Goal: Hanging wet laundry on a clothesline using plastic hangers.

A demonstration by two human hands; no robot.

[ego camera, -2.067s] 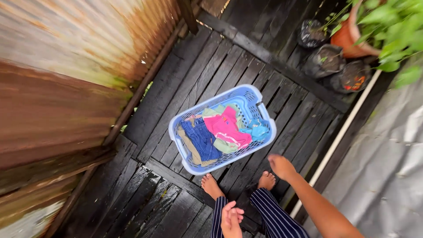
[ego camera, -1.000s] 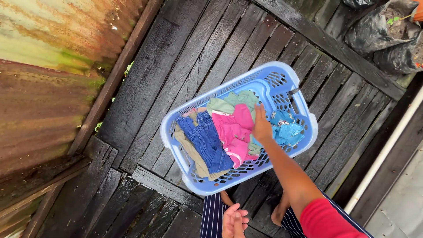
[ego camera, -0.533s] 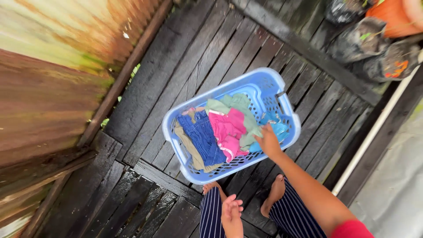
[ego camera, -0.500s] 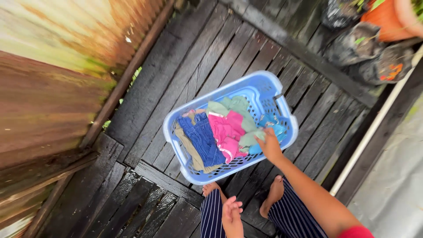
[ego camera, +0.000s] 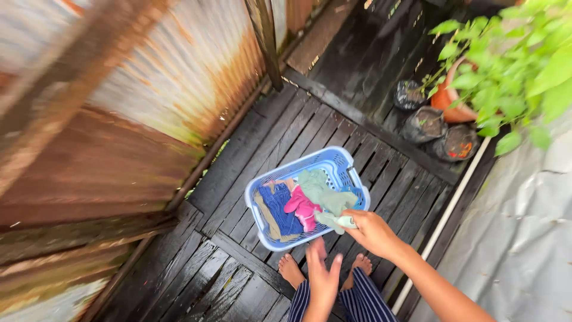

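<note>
Right hand [ego camera: 370, 231]: fingers clamped on one end of the pale green garment [ego camera: 325, 197]
Left hand [ego camera: 323, 275]: fingers spread apart, empty, held just below the basket
Garment position: draped over the blue laundry basket [ego camera: 351, 173], trailing up and left from the grip
Long axis: diagonal, from fingers toward the basket's far corner
Nearer hand: right
Basket contents: pink cloth [ego camera: 301, 206], blue denim [ego camera: 280, 209]
Support: dark wooden deck [ego camera: 280, 131]
</note>
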